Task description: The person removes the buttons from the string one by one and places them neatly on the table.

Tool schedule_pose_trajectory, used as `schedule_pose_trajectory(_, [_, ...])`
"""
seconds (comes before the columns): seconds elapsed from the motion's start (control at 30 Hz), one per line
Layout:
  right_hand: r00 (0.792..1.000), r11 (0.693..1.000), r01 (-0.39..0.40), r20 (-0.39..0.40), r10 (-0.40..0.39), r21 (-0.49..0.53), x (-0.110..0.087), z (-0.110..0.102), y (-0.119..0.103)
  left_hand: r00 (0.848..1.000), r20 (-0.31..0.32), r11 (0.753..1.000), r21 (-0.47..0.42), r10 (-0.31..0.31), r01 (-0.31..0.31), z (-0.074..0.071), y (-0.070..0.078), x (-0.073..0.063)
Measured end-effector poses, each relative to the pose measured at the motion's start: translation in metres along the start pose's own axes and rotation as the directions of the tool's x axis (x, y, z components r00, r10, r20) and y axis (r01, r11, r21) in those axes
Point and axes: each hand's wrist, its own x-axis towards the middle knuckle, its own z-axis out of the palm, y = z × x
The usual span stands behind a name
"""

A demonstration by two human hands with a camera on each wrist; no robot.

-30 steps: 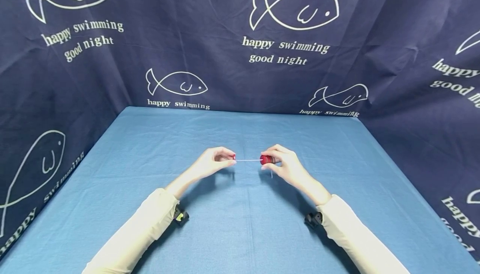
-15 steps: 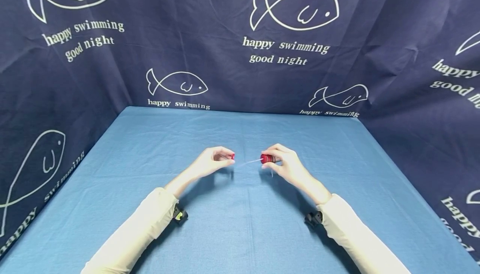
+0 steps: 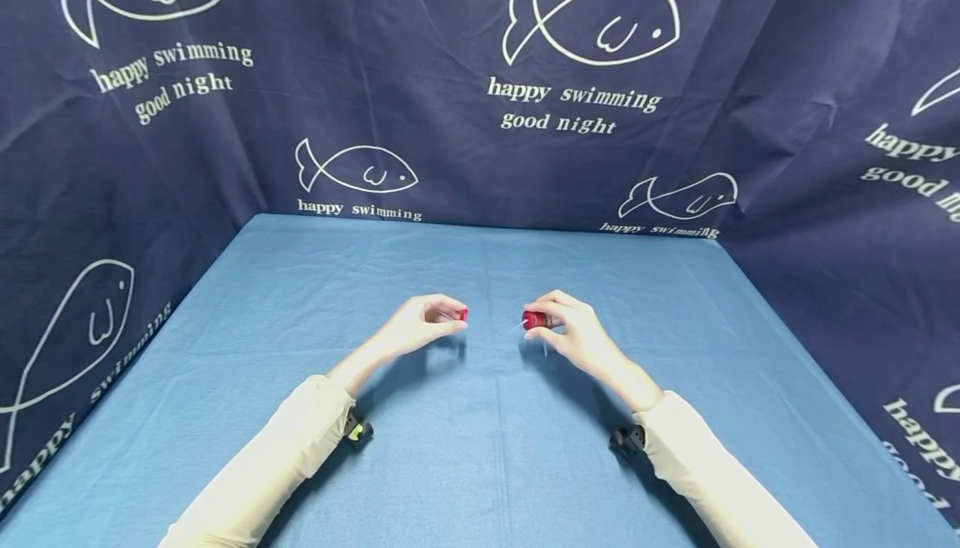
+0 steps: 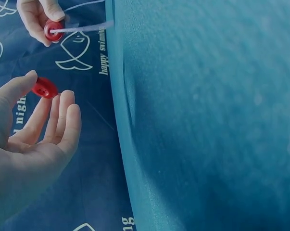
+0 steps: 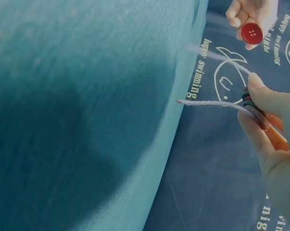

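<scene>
My left hand [image 3: 420, 327] pinches a red button [image 4: 44, 87] between thumb and fingertips; its holes show in both wrist views. To the right, across a small gap, my right hand [image 3: 577, 335] grips a stack of buttons [image 5: 247, 98] between thumb and fingers. The stack has a red button [image 4: 54, 31] at its near face, with darker ones behind it. A pale string [image 5: 209, 103] runs through the stack, and its two ends stick out loose on either side. Both hands are raised over the table.
A blue cloth covers the table [image 3: 480, 448]. Dark blue curtains [image 3: 450, 56] printed with white fish stand at the back and both sides. Small black wrist cameras [image 3: 627, 440] hang below the sleeves.
The string was stretched straight between the hands; its end has left my left hand and drooped back toward the stack. My left hand has shifted slightly left, still holding the button.
</scene>
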Motion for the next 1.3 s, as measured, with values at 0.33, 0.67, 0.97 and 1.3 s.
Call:
schedule_pose_trajectory(0.33, [1.000,1.000,0.005,-0.002,-0.005,-0.005,-0.0004,0.0009,0.0012,1.000,0.012,1.000,0.011,-0.015,0.015,-0.0019,0.0005,-0.0010])
schedule_pose_trajectory(0.67, [1.000,1.000,-0.014,0.007,0.014,-0.011,-0.0017,0.0009,0.0016,0.997,0.030,0.998,0.003,-0.066,0.066,-0.0054,0.0004,-0.0026])
schedule_pose_trajectory(0.97, [1.000,1.000,-0.012,0.007,0.012,-0.010,-0.0014,0.0007,0.0018,0.997,0.023,0.997,0.030,-0.075,0.074,-0.0068,0.0003,-0.0014])
schedule_pose_trajectory(1.3, [1.000,1.000,-0.007,0.001,0.007,-0.010,0.0002,-0.0002,0.0013,0.997,0.027,0.995,0.068,-0.078,0.076,-0.0101,-0.0016,0.0000])
